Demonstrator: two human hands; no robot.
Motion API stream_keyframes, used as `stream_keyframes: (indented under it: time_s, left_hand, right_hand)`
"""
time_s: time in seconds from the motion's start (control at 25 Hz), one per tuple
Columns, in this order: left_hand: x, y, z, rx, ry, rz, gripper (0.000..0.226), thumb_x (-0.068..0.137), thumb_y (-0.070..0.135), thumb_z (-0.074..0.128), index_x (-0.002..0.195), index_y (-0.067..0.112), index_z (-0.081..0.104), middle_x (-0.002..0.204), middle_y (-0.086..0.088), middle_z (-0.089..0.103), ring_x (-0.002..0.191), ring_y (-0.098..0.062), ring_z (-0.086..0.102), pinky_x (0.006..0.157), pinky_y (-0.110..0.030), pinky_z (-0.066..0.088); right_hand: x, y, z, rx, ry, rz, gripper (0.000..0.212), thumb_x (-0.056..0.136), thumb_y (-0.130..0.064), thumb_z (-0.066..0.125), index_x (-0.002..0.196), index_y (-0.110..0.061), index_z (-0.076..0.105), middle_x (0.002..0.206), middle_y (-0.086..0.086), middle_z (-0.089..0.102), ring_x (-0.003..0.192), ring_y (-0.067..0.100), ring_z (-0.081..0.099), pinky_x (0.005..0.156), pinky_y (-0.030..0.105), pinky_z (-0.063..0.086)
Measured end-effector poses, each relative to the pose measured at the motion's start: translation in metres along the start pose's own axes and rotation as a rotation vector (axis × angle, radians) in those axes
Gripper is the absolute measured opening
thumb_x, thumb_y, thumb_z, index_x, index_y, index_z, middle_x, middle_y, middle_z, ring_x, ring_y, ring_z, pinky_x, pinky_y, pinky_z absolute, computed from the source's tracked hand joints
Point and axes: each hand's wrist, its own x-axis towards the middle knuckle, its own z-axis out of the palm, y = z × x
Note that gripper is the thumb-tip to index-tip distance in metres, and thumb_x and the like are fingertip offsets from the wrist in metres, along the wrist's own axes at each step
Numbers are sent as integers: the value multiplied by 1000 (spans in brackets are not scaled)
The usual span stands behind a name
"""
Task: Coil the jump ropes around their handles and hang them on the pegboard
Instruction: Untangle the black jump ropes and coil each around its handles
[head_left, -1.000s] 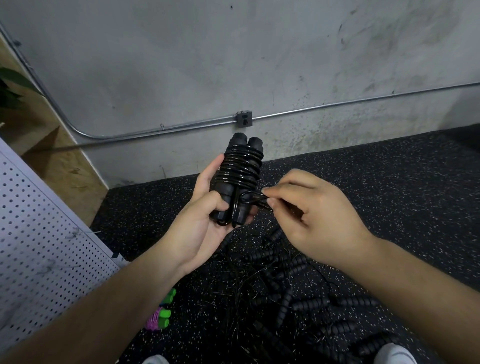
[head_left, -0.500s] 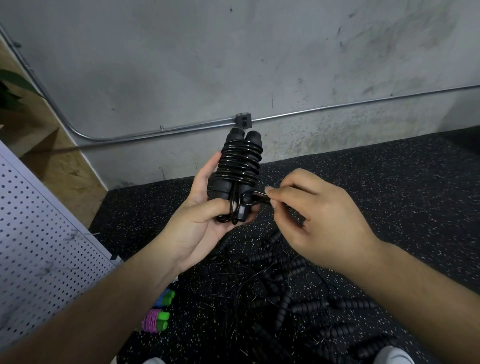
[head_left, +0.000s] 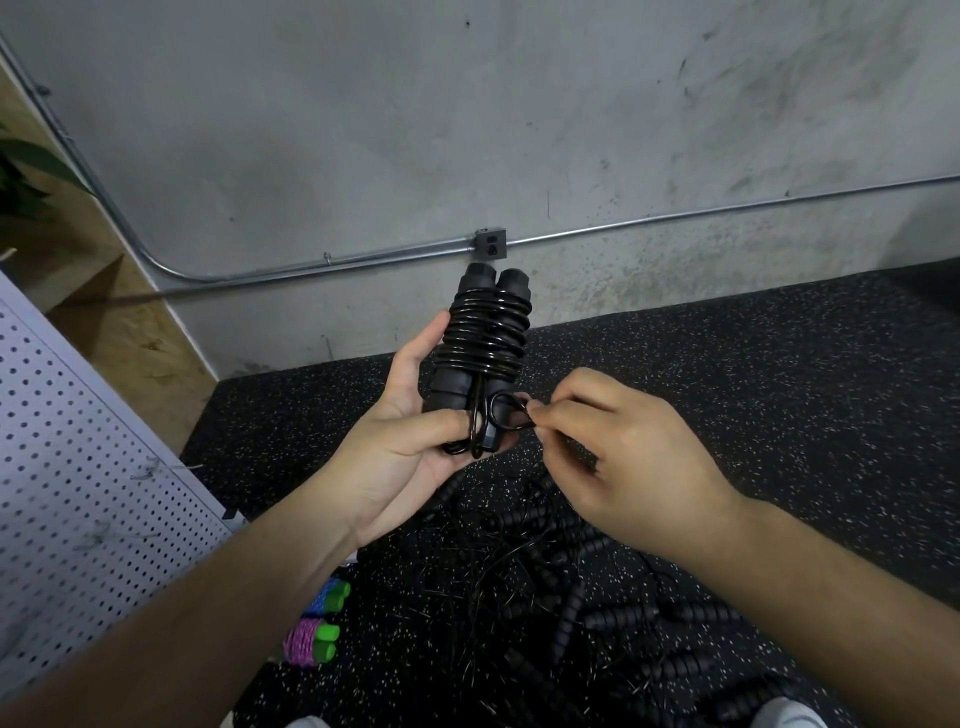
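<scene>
Gripping the black jump rope bundle (head_left: 485, 332) upright, the left hand (head_left: 410, 457) has its thumb laid across the lower ends of the two handles and its fingers behind them, the palm turned toward the camera. The pair of handles stands side by side, caps up, with the black cord wound round their upper half in tight turns. The bundle is held in the air in front of the concrete wall (head_left: 363, 130), above the speckled rubber floor (head_left: 779, 389).

The right hand (head_left: 623, 457) is just to the right of the bundle's lower end. Its thumb and forefinger pinch a small cord loop (head_left: 511, 413) that sticks out from beside the handles, and the other fingers are curled in loosely.

Below both hands, a tangled pile of black jump ropes (head_left: 571, 597) lies on the floor, ribbed handles mixed with loose cord. To the left of the pile lie two wound ropes with green handles, one purple rope (head_left: 306, 642) and one blue rope (head_left: 330, 600), touching each other. A white pegboard (head_left: 78, 493) fills the left edge, with a thin wire hook (head_left: 150, 467) on it. A metal conduit (head_left: 675, 221) runs along the wall into an outlet box (head_left: 490, 244). The toe of a light shoe (head_left: 784, 714) shows at the bottom edge.
</scene>
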Motion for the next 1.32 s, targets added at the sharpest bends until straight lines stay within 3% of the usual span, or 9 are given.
stream_keyframes:
  time_s: [0.24,0.36,0.48,0.6,0.84,0.96,1.12,1.32]
  left_hand:
    - [0,-2,-5,8,15,-2,92,82,-15,58,147,47,41,136,-16,63,113,-26,65,98,-45,54]
    - [0,-7,-8,-12,24,-16,91,81,-14,60,146,48,42,136,-15,63,118,-27,63,96,-44,54]
    - [2,-7,-8,-8,33,-8,92,80,-12,59,147,47,41,137,-13,63,126,-30,60,102,-48,52]
    - [3,-9,-5,27,43,-18,92,78,-12,60,147,48,41,137,-13,63,126,-30,60,103,-47,51]
    - [7,-13,-4,59,54,-13,95,77,-13,62,146,48,42,133,-14,65,112,-25,66,92,-41,55]
    - [6,-14,-4,53,45,-12,94,77,-13,61,145,49,42,134,-14,64,116,-25,64,91,-40,55]
    - [5,-14,-4,37,14,-7,94,80,-16,58,146,49,42,135,-16,63,116,-26,64,87,-36,56]
    - [2,-14,-1,23,12,-6,94,78,-14,58,145,50,43,134,-16,64,113,-25,66,86,-35,56]
  right_hand:
    - [6,-12,-4,8,63,114,34,94,-34,55,117,-17,71,97,-9,62,68,5,54,60,29,55]
    - [12,-16,-9,54,-16,162,38,95,-46,55,120,-23,72,93,-16,61,75,5,59,65,27,54]
    - [15,-15,-14,217,-93,333,32,86,-55,64,106,-32,76,88,-22,63,81,-1,59,74,19,48]
    - [16,-16,-16,265,-79,418,19,85,-50,70,91,-33,74,81,-21,68,75,1,62,69,27,52]
    - [13,-18,-16,-126,-144,250,25,96,-47,52,108,-33,69,87,-16,68,82,8,63,64,30,54]
    - [8,-12,-8,-270,-114,131,30,95,-41,45,99,-29,74,72,-13,61,72,14,62,50,25,47]
    - [1,-4,6,-264,-17,28,28,96,-30,52,89,-18,76,68,-8,61,66,19,60,48,28,48]
    - [-5,-13,23,-154,130,98,26,95,-22,56,76,-11,71,63,-3,57,56,20,53,51,35,49]
